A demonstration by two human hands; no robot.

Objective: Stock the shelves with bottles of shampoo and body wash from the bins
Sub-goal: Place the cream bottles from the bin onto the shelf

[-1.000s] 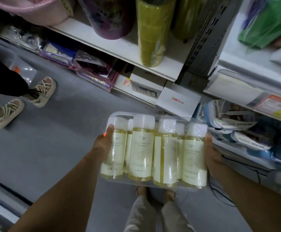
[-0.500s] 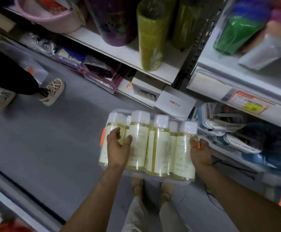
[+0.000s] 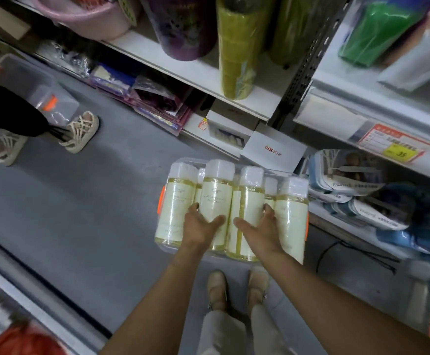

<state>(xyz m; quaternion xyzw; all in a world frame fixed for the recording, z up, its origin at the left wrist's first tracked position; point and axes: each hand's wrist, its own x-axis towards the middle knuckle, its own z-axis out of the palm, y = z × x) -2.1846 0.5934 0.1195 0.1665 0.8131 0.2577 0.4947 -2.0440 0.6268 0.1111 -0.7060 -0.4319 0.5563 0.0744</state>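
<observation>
- Step in hand, as I judge it: picking stock out of the bin, with nothing from this load on a shelf yet.
- The clear bin (image 3: 160, 201) sits in the near centre of the view, above the person's own feet and just left of the right-hand shelving. What bears its weight is hidden, so I cannot tell.
- The bottles (image 3: 292, 211) are pale yellow with white caps. They stand upright and packed shoulder to shoulder inside the bin, with a second row partly hidden behind the front one.
- The left hand (image 3: 202, 224) wraps the left-centre bottle (image 3: 217, 190), thumb on its right side and fingers reaching into the gap on its left.
- The right hand (image 3: 261, 228) wraps the right-centre bottle (image 3: 249, 196) the mirrored way, thumb on the left and fingers tucked between it and the next bottle.
- The two thumbs lie close together but apart.
- The right shelf (image 3: 336, 116) carries a price label (image 3: 398, 149). Blue packets (image 3: 349, 190) fill the level below, and a white box (image 3: 272, 149) lies just beyond the bin.
- The far shelf holds yellow-green rolls (image 3: 234, 60).
- Another person's sandalled foot (image 3: 81, 131) stands well to the left on the grey floor.
- The next move probably calls for a straight upward pull, because the neighbours press close and could be dragged or tipped.
- It also calls for a free spot, and none for shampoo shows among these shelves.
</observation>
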